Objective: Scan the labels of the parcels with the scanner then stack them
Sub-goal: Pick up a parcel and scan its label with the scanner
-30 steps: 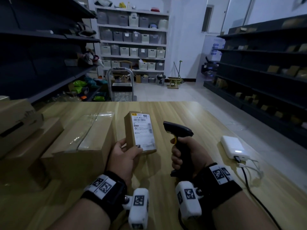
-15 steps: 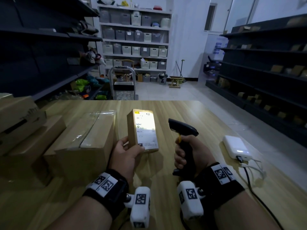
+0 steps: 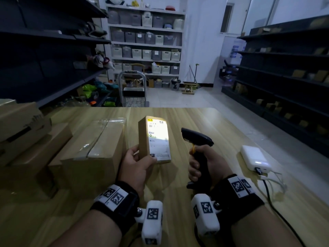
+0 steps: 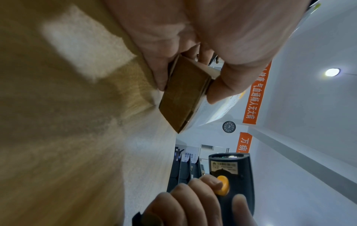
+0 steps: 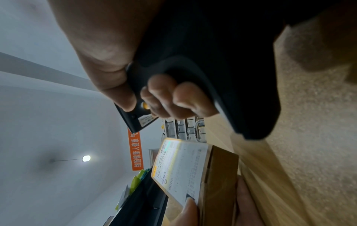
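Small parcel [image 3: 154, 139] held up beside the scanner [image 3: 196, 139], above the bench [image 3: 204, 118].

The left hand [image 3: 137, 164] holds the parcel's near end, thumb on the label side and fingers curled behind, its label [image 3: 158, 138] facing up and brightly lit. The right hand [image 3: 204, 164] wraps the scanner's handle in a fist-like grip, forefinger on the orange trigger [image 4: 222, 185], head aimed toward the label. Larger cardboard boxes [image 3: 92, 150] sit on the bench to the left; a white power bank [image 3: 254, 159] lies to the right.

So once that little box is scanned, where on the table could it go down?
Bare wood shows between the small parcel and the white power bank, beyond the scanner, and along the table's far edge. The left side is crowded with large cardboard boxes.
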Available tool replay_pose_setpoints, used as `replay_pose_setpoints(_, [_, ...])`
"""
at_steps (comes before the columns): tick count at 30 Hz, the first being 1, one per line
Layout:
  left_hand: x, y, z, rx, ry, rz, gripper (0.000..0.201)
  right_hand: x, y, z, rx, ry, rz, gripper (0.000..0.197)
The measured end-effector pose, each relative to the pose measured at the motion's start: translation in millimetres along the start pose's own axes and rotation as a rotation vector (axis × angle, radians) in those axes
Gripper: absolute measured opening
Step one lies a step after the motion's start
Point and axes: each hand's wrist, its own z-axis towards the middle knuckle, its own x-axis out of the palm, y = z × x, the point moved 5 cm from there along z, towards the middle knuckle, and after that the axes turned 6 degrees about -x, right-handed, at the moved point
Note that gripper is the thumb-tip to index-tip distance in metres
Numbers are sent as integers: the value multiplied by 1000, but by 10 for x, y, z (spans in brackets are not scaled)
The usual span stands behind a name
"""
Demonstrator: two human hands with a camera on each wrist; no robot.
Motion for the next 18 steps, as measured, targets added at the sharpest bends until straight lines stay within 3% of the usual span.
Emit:
replay_pose_setpoints(13, [19,-61,-70,18,-6,58,93,19,9,-37,10,-30,-13,18])
replay_pose_setpoints(18, [12,-47,-54,10,-13,50,110,16,13,-48,15,-23,-17,19])
